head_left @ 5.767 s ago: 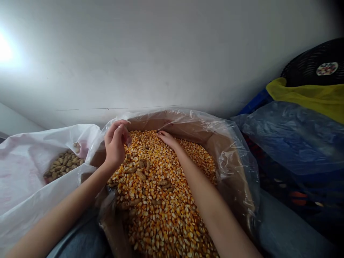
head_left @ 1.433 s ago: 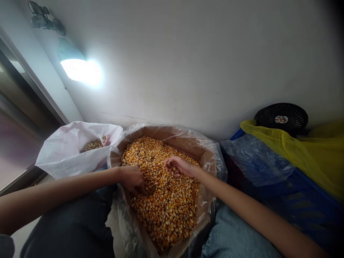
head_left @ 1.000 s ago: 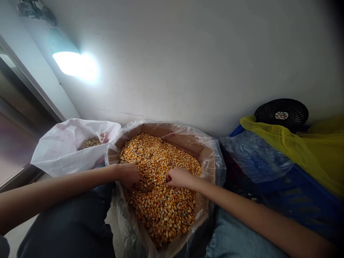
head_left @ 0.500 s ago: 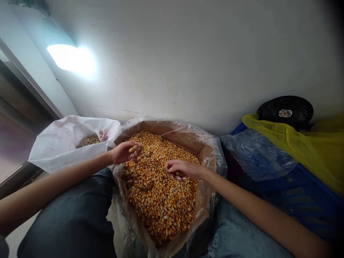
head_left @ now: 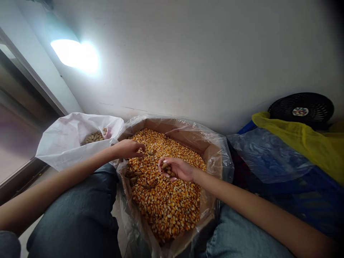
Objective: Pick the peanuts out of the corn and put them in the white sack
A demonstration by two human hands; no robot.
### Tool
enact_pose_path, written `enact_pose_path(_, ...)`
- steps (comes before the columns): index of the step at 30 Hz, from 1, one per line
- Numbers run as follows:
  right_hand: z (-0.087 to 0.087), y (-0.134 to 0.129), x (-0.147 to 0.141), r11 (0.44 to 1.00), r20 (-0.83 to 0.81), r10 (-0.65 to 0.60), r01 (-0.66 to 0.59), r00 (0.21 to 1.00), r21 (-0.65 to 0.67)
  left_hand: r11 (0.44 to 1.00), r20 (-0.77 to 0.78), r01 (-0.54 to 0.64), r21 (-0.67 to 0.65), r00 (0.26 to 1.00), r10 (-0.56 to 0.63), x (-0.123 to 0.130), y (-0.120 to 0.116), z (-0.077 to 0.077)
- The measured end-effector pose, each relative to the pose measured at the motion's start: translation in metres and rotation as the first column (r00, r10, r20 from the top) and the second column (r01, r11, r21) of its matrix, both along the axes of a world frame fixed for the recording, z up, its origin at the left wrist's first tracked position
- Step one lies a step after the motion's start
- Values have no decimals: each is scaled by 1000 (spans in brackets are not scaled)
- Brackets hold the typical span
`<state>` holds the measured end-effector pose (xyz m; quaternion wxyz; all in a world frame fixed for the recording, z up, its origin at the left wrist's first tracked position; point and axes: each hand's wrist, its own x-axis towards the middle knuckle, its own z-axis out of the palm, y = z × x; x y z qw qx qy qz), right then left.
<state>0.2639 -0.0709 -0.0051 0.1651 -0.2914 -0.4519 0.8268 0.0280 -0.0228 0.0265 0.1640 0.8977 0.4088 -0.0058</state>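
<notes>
Although dried yellow corn kernels (head_left: pixel 166 208) fill most of the cardboard box (head_left: pixel 185 126), several unshelled peanuts (head_left: pixel 146 186) lie among them, mostly toward the left side of the heap. The right hand (head_left: pixel 176 169) is curled into a loose, narrow cup just over the middle of the kernels, with a few more peanuts (head_left: pixel 166 167) gripped in its fingers. The left hand (head_left: pixel 128 149) reaches in from the box's left edge, its fingers drawn together above the kernels; whether they pinch anything small is impossible to tell. Clear plastic liner (head_left: pixel 216 150) lines the box and bunches over its rim. The box stands between the person's knees, both in blue jeans (head_left: pixel 80 208), with its far side close to a white wall (head_left: pixel 188 61). Just left of it sits a white plastic sack (head_left: pixel 63 143) with a pile of peanuts (head_left: pixel 94 137) inside — its mouth touches the liner. To the right lie a bluish plastic sheet (head_left: pixel 268 156) and a yellow plastic sheet (head_left: pixel 298 138), with a small black fan (head_left: pixel 301 111) behind them. A lamp (head_left: pixel 73 53) glares from the wall, upper left.
</notes>
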Motion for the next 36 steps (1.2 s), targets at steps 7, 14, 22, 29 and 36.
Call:
enact_pose_path(7,-6,-8,-16,503,629,-136,-494,765,709,998,-190,63,3,980,-61,-3,0,-12)
enact_pose_path(14,-11,-23,-34,190,805,-181,-783,564,592,826,452,45,-561,853,261,-2,-5,8)
enact_pose_path(22,0,-6,-22,994,253,31,-56,967,90,511,573,275,-815,517,636,-4,-1,-10)
enact_pose_path(29,0,0,-13,968,33,-48,55,998,-244,294,381,261,-920,416,826,-2,7,-15)
enact_pose_path(36,2,0,-17,974,71,-133,143,989,-177,254,351,282,-925,383,854,-1,5,-13)
